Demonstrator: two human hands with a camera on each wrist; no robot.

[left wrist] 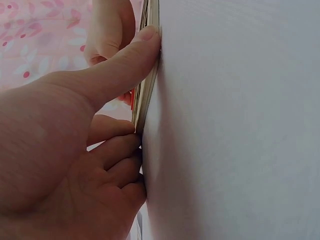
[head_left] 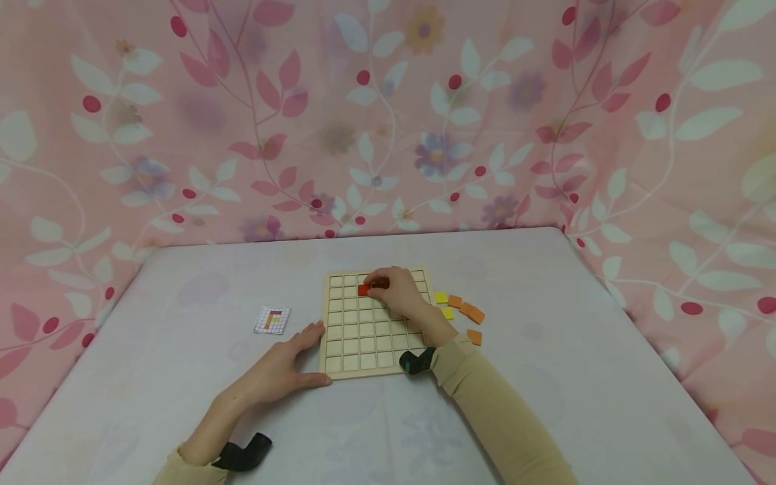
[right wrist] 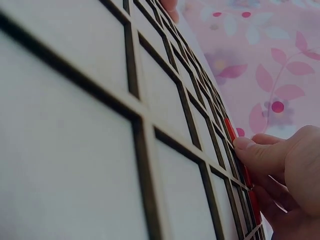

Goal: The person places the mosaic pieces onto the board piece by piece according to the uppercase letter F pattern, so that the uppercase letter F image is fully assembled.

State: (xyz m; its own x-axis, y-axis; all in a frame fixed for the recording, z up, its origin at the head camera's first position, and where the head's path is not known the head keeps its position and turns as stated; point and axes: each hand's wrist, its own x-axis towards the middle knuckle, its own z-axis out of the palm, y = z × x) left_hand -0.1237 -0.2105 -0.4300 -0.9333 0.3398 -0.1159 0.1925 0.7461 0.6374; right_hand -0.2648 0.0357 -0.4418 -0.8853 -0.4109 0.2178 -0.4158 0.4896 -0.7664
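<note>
A square wooden board (head_left: 366, 345) with a grid of recessed cells lies on the table. At its far part, my right hand (head_left: 400, 296) pinches a red tile (head_left: 380, 283) between thumb and fingers, low over the cells. A bright red square (head_left: 363, 290) shows just left of these fingertips. In the right wrist view, red pieces (right wrist: 255, 205) lie along the far cells under the fingers, partly hidden. My left hand (head_left: 275, 370) is spread at the board's near left corner. Its thumb (left wrist: 142, 42) and fingers touch the board's edge.
Right of the board lie yellow tiles (head_left: 440, 297) and several orange tiles (head_left: 472, 312), one longer than the others. A small card (head_left: 272, 320) printed with a coloured grid pattern lies to the left. A pink floral curtain (head_left: 388, 135) hangs behind the white-covered table (head_left: 576, 377).
</note>
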